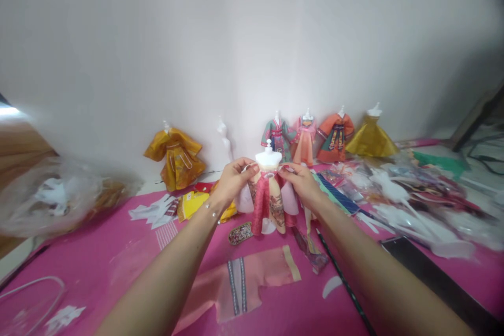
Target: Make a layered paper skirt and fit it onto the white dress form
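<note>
A small white mannequin (268, 157) stands upright between my hands, dressed in a red and cream patterned skirt (268, 202). On its left side my left hand (237, 178) pinches the upper edge of the cloth between thumb and fingers. My right hand (301, 181) pinches the cloth on the other side, near the waist. Pale pink fabric hangs below both hands. In front lies a flat pink garment (268, 268) with two dark patterned strips. A small oval dish of beads (240, 233) sits just left of the skirt's hem.
Several dressed mannequins, one in gold (179, 160) and one in orange (336, 139), line the wall beside a bare white one (224, 139). Plastic-wrapped pieces (394, 205) lie right, near a dark phone-like slab (433, 278) and a dark stick (342, 278). A plastic bag (51, 197) is left.
</note>
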{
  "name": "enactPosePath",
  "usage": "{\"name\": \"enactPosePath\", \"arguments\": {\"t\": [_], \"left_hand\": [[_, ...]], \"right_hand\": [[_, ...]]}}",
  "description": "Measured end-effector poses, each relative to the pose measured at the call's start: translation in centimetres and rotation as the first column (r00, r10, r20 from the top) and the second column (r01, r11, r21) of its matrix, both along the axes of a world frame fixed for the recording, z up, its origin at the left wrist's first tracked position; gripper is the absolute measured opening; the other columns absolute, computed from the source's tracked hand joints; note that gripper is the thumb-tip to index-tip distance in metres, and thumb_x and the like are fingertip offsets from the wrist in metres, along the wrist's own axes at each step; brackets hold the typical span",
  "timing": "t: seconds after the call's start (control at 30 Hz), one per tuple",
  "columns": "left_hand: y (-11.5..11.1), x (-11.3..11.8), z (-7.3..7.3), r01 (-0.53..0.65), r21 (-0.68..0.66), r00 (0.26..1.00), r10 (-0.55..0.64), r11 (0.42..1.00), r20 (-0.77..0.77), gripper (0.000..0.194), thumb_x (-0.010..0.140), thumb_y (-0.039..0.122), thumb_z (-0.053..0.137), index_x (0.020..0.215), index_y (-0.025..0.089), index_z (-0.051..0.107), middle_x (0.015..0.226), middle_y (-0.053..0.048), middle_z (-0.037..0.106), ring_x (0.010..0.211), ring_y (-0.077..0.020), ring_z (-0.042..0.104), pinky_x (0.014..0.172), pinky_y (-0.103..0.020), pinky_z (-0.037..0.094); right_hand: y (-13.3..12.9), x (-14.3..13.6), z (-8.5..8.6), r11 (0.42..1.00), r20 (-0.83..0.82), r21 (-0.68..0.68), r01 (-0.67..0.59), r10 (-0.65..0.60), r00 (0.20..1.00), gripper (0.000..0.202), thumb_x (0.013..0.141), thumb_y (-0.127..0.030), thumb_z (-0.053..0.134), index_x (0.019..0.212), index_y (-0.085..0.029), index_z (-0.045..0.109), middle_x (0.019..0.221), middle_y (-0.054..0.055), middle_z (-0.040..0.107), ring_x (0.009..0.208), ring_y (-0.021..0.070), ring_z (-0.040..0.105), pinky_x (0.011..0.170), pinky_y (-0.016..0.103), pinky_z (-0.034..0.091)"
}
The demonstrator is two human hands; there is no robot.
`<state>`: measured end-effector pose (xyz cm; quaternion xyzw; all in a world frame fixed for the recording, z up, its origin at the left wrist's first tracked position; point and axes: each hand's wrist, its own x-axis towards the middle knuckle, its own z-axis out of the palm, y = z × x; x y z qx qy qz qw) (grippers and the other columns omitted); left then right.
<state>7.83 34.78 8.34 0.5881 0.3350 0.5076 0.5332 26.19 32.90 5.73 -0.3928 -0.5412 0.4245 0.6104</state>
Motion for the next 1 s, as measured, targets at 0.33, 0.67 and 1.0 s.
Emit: {"name": "enactPosePath", "arguments": {"t": [0.33,0.67,1.0], "left_hand": [[1.3,0.2,0.3,0.129,-0.023,0.989,-0.131,0.991,-0.062,0.022,0.061,0.027,0.082,0.072,0.015,0.068,0.06,0.003,0.066,0.053,-0.0113,0.057,0.058,-0.024,0.045],[1.2,0.6,1.1,0.163,0.0,0.983,-0.162,0.987,-0.086,0.031,0.059,0.021,0.085,0.088,0.015,0.074,0.08,-0.004,0.078,0.078,-0.0205,0.07,0.085,-0.035,0.05],[1.5,0.9,2.4,0.178,0.02,0.965,-0.171,0.984,-0.198,0.028,0.055,0.007,0.08,0.081,0.018,0.075,0.077,-0.003,0.078,0.078,-0.023,0.07,0.08,-0.034,0.051]], "right_hand": [[1.3,0.3,-0.2,0.995,-0.065,-0.007,-0.101,0.101,0.993,0.02,0.058,-0.028,0.076,0.076,-0.019,0.07,0.075,-0.001,0.071,0.072,0.0185,0.064,0.073,0.03,0.049],[1.1,0.5,1.3,0.968,0.008,0.037,-0.25,0.25,0.968,0.032,0.061,-0.023,0.076,0.093,-0.022,0.073,0.099,0.001,0.074,0.093,0.0211,0.067,0.089,0.036,0.049],[2.0,1.0,2.3,0.921,0.167,0.02,-0.39,0.381,0.909,0.026,0.063,-0.018,0.072,0.088,-0.019,0.077,0.083,0.001,0.076,0.083,0.0207,0.068,0.084,0.035,0.049]]}}
